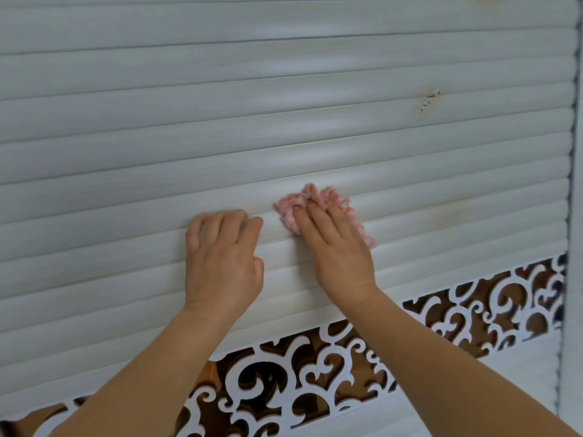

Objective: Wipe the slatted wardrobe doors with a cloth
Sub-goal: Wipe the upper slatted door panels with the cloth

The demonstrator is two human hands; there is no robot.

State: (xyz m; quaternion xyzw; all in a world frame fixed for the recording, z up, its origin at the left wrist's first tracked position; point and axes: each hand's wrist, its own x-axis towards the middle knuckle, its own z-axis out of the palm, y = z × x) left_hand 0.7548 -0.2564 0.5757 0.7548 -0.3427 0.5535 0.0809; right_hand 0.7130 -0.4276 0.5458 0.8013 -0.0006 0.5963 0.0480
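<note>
Slats, left side: wardrobe door [126,127] runs in long white horizontal slats with shallow grooves between; bare slat length stretches far to the left of both hands, so room for a long stroke lies that way.
Left hand: left hand [222,263] rests on the slats with fingers loosely bent, tips laid along a groove, gripping nothing; judged to be steadying the door, and it sits just beside the cloth, so it should shift before a leftward pass.
Cloth: pink-and-white cloth [318,206] is bunched against a slat near mid-door, above the cut-out band.
Right hand: right hand [334,250] presses the cloth flat to the slat with nearly straight fingers on top.
Technique: best to follow one slat lengthwise, working a fold into the groove, with even pressure.
Fretwork band: scrollwork panel [315,373] lies below; its edges could snag the cloth.
Stain: brownish mark [426,104] sits up and right, likely needing firmer rubbing.
Right edge: door frame [572,216] stands near, limiting rightward travel.
</note>
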